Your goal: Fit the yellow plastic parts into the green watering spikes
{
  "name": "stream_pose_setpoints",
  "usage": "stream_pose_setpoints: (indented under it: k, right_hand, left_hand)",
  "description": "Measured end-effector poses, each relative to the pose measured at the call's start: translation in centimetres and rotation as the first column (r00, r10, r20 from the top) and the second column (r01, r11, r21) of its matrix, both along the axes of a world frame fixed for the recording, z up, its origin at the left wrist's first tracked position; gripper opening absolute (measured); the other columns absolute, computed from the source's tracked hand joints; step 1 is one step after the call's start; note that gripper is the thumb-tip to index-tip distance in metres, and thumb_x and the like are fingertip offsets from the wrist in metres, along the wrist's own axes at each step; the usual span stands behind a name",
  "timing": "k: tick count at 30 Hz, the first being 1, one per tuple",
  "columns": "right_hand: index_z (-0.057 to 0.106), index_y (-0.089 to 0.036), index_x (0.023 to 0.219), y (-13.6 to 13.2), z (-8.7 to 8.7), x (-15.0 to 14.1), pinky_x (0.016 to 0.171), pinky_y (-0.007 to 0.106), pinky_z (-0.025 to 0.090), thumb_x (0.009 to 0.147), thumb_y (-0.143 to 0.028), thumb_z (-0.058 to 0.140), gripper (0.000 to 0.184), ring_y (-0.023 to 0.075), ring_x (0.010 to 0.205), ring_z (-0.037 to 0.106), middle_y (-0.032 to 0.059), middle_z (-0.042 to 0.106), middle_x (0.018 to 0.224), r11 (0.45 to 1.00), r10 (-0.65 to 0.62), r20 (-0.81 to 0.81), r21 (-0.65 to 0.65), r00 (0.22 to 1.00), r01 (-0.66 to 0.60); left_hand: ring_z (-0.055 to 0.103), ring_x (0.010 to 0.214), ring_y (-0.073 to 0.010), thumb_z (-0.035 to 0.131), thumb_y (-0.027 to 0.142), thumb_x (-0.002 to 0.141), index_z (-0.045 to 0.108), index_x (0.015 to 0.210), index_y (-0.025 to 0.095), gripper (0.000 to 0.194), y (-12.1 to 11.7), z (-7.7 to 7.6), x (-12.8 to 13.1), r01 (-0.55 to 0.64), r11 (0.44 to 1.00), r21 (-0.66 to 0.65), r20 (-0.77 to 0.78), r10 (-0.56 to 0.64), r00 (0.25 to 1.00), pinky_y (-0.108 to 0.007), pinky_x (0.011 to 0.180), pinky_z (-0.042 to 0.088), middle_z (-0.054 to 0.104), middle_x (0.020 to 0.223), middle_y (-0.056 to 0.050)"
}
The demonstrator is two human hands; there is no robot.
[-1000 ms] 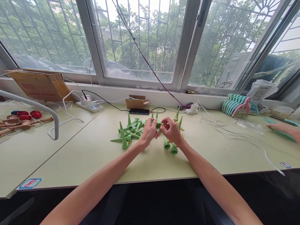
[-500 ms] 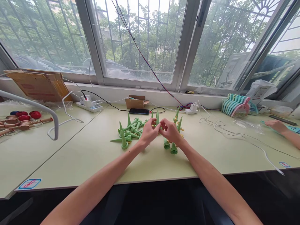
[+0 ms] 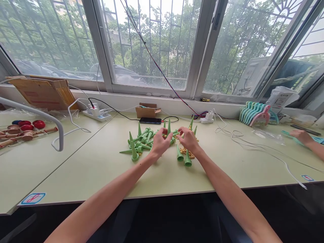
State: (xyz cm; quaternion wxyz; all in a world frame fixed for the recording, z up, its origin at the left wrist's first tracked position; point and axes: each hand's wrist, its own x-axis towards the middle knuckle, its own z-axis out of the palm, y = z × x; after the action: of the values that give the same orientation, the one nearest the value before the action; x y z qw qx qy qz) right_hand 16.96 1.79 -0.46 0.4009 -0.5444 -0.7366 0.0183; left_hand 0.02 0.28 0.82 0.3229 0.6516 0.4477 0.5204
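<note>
Green, slim and upright, a cone (image 3: 169, 126) stands between finger and thumb of my left grip (image 3: 161, 143), which is closed on it; its base is hidden from me behind the thumb. My right grip (image 3: 189, 140) is just beside, apart from that cone, fingers curled; I cannot tell whether anything is pinched in the tips. Under and behind that hand lie small yellow pieces (image 3: 186, 154), partly covered, so I cannot make out how many. Two green cones (image 3: 188, 160) lie nearest me with their open ends my way, and more tips (image 3: 191, 122) rise behind my knuckles. On my left is a tangled heap of cones (image 3: 145, 139), partly hidden by my wrist.

Beyond, on the worktop (image 3: 164, 182), a dark phone (image 3: 150, 120) lies before a small cardboard box (image 3: 146, 111). At far left, wooden toys with red balls (image 3: 38, 124) are cut off by the edge, as is another person's arm at right, the hand (image 3: 300, 136) on something turquoise.

A blue-edged sticker (image 3: 33, 198) near my side bears a red mark I can't read for certain; the wrapped package (image 3: 282, 99) by the hangers (image 3: 253, 113) has print too small to read.
</note>
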Motion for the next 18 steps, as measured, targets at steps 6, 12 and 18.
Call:
stream_pose_setpoints:
  k: [6, 12, 18]
  right_hand:
    - [0.062, -0.019, 0.101, -0.01, 0.22, 0.60, 0.075, 0.027, 0.041, 0.083, -0.016, 0.058, 0.019, 0.0183, 0.086, 0.060, 0.0047, 0.067, 0.091, 0.996, -0.034, 0.091, -0.074, 0.995, 0.040]
    - [0.063, -0.019, 0.102, -0.41, 0.33, 0.22, 0.072, 0.027, 0.040, 0.083, -0.016, 0.059, 0.020, 0.0184, 0.086, 0.061, 0.0045, 0.069, 0.094, 0.983, -0.017, 0.168, -0.180, 0.986, 0.048]
    - [0.064, -0.020, 0.106, -0.44, 0.39, 0.37, 0.072, 0.026, 0.040, 0.082, -0.014, 0.059, 0.025, 0.0185, 0.089, 0.062, 0.0043, 0.071, 0.097, 0.967, -0.008, 0.211, -0.247, 0.977, 0.061]
  left_hand:
    - [0.043, 0.042, -0.0082, 0.061, 0.045, 0.082, 0.053, 0.080, 0.019, 0.028, -0.30, 0.13, 0.06, 0.022, 1.000, -0.020, -0.028, -0.023, 0.999, -0.022, 0.044, 0.031, 0.052, 0.056, 0.004]
    - [0.046, 0.037, -0.0109, 0.060, 0.051, 0.082, 0.051, 0.081, 0.020, 0.032, -0.60, 0.17, 0.01, 0.088, 0.993, -0.085, -0.051, -0.093, 0.994, -0.023, 0.041, 0.033, 0.051, 0.046, 0.005]
    - [0.052, 0.040, -0.0121, 0.060, 0.048, 0.083, 0.049, 0.084, 0.020, 0.030, -0.62, 0.10, 0.16, 0.129, 0.982, -0.136, -0.068, -0.139, 0.988, -0.022, 0.042, 0.037, 0.057, 0.049, 0.003]
